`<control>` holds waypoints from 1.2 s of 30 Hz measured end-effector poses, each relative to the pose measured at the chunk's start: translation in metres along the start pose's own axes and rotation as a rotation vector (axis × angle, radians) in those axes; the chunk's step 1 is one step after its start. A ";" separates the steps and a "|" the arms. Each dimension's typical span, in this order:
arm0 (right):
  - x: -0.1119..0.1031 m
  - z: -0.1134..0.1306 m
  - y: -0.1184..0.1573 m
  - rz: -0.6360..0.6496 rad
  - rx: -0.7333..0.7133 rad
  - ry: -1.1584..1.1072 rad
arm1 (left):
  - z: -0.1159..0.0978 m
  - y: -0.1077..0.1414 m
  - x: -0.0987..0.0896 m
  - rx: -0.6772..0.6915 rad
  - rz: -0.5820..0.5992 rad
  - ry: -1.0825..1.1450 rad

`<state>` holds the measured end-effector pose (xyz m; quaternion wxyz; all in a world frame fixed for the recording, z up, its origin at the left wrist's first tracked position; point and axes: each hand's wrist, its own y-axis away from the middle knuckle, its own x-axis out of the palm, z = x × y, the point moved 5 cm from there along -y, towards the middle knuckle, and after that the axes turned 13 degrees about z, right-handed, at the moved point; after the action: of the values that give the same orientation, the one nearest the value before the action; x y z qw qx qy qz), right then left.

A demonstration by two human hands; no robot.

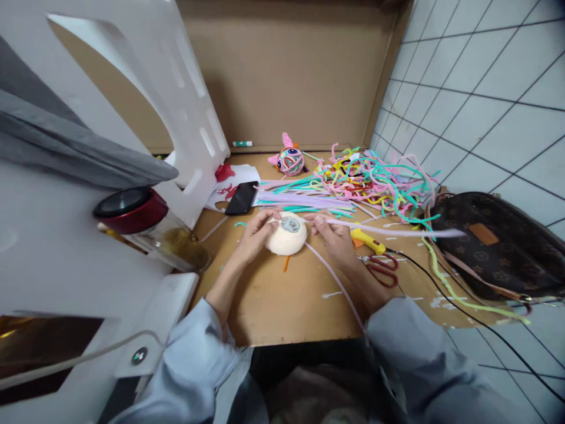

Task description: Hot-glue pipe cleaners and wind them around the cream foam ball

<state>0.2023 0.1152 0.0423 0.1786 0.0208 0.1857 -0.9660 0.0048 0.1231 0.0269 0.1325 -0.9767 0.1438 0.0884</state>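
My left hand [259, 234] grips the left side of a round cream-coloured ball [286, 240] with a patterned patch on its top. On the ball's right, my right hand [331, 234] pinches a pale purple fuzzy stem [388, 231], whose free end sticks out to the right. Another purple strand [333, 274] runs from the ball's right side down toward my right sleeve. An orange piece [286, 263] pokes out below the ball. Behind my hands lie straight purple and teal stems [304, 200].
A black phone [242, 198], a pink ball figure [290, 160] and tangled coloured stems [371, 179] lie at the back. To the right are a yellow glue gun [368, 241], red-handled scissors [383, 271] and a brown bag [507, 247]. A glass jar [176, 241] stands left.
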 end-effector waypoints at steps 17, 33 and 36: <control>0.018 0.007 0.025 0.010 -0.373 0.614 | -0.002 0.002 0.000 -0.006 0.023 -0.003; 0.075 0.000 0.045 0.466 -0.375 1.454 | -0.005 0.001 -0.006 0.012 -0.081 -0.024; 0.068 -0.003 0.039 0.450 -0.090 1.491 | -0.003 0.002 -0.006 0.002 -0.080 -0.009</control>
<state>0.1524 0.0597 0.0184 0.1989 0.6943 0.2872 -0.6292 -0.0011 0.1223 0.0308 0.1373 -0.9812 0.1041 0.0872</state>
